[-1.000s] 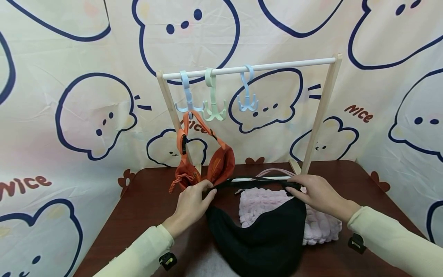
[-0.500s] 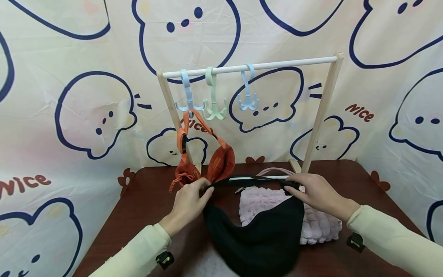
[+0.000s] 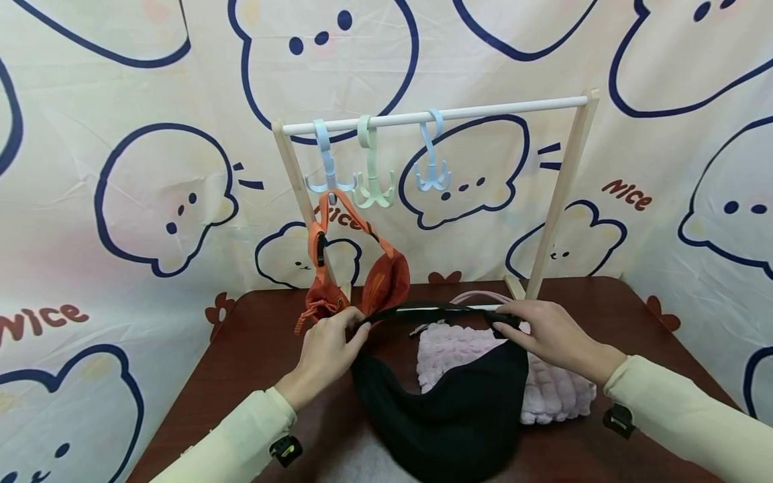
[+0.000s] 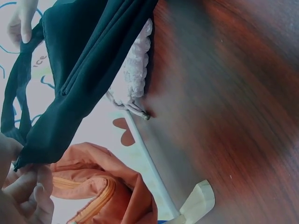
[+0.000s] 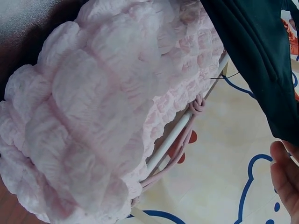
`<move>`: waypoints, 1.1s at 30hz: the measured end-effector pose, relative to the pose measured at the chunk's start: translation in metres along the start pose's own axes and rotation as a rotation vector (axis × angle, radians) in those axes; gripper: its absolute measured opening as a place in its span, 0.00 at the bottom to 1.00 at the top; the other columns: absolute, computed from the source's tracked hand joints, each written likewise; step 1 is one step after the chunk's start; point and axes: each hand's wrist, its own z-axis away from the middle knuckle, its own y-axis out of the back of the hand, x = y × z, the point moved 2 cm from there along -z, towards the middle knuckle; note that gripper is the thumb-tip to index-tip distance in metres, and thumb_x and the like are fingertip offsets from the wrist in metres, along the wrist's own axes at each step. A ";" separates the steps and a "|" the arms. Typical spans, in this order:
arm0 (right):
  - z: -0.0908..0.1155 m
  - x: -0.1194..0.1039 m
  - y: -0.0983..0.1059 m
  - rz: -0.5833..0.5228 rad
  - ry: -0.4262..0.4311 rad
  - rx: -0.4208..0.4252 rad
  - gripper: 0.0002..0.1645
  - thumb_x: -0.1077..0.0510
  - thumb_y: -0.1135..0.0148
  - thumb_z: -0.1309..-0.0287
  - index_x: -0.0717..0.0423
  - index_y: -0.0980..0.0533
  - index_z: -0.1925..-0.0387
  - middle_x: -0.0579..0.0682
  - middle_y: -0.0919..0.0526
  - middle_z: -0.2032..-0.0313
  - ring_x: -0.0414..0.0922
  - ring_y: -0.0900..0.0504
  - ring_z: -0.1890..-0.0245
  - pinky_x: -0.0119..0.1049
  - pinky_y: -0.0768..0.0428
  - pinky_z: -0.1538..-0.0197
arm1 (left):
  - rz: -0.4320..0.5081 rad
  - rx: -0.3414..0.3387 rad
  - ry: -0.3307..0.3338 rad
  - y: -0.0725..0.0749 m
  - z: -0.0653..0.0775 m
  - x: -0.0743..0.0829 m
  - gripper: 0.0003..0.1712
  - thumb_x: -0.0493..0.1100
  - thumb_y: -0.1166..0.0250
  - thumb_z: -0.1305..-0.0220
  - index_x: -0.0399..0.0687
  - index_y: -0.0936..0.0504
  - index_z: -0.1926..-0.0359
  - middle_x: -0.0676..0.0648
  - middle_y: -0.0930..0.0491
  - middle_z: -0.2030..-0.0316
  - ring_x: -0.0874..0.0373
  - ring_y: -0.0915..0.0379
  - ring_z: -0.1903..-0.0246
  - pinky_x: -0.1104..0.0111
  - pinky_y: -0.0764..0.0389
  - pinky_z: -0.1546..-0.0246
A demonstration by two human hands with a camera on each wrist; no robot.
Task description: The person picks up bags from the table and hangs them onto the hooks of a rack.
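A black crescent-shaped shoulder bag [image 3: 447,422] hangs between the two hands, its body drooping low over the table. My left hand [image 3: 329,345] pinches its left upper corner where the strap begins, thumb on the near side. At the opposite corner, the right hand [image 3: 552,332] grips the bag with thumb and fingers. The thin strap arches loosely between them. Behind the black bag lies a pink puffy quilted bag [image 5: 88,112], partly covered in the head view. An orange bag [image 4: 107,182] hangs just beyond the left hand.
A rack with a white top rod [image 3: 501,109] and wooden posts stands at the back of the brown table [image 3: 223,382]. From the rod hang a blue hook [image 3: 326,161] carrying the orange bag, a green hook [image 3: 371,168] and another blue hook [image 3: 431,154].
The left hand has shifted slightly left and the black bag's body has swung a little left with it. Its strap now arches higher between the hands. The right hand has barely moved.
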 end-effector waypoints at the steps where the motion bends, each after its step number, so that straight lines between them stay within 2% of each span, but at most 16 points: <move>1: 0.000 0.000 0.000 0.000 0.000 0.003 0.14 0.53 0.28 0.41 0.51 0.15 0.54 0.44 0.10 0.61 0.35 0.17 0.68 0.37 0.17 0.64 | -0.001 0.000 -0.002 0.000 0.000 0.000 0.04 0.48 0.35 0.30 0.58 0.16 0.63 0.58 0.19 0.74 0.66 0.34 0.81 0.69 0.34 0.77; 10: -0.002 -0.002 0.001 -0.037 0.011 0.020 0.13 0.55 0.27 0.42 0.51 0.14 0.54 0.43 0.10 0.63 0.32 0.18 0.70 0.34 0.18 0.67 | -0.003 0.013 -0.008 0.003 0.000 0.000 0.04 0.48 0.35 0.30 0.59 0.17 0.64 0.60 0.20 0.76 0.66 0.36 0.83 0.69 0.36 0.78; 18: -0.003 -0.005 0.004 -0.047 0.037 0.059 0.13 0.58 0.26 0.44 0.52 0.14 0.55 0.45 0.10 0.63 0.35 0.15 0.69 0.37 0.17 0.67 | -0.004 0.018 -0.010 0.006 -0.001 0.000 0.04 0.48 0.35 0.30 0.58 0.17 0.64 0.60 0.20 0.76 0.66 0.37 0.83 0.69 0.36 0.78; 25: -0.002 -0.007 0.005 -0.052 0.057 0.092 0.14 0.60 0.26 0.45 0.53 0.14 0.56 0.45 0.10 0.63 0.36 0.15 0.69 0.34 0.17 0.67 | -0.002 0.027 -0.013 0.007 -0.001 0.000 0.04 0.48 0.35 0.31 0.58 0.17 0.64 0.60 0.24 0.79 0.65 0.38 0.85 0.69 0.37 0.79; 33: -0.004 -0.008 0.006 -0.068 0.099 0.128 0.15 0.62 0.25 0.47 0.54 0.14 0.56 0.47 0.10 0.63 0.36 0.14 0.70 0.34 0.17 0.68 | -0.004 0.045 -0.019 0.010 -0.002 0.000 0.04 0.48 0.35 0.31 0.57 0.17 0.64 0.59 0.23 0.78 0.65 0.36 0.83 0.69 0.35 0.78</move>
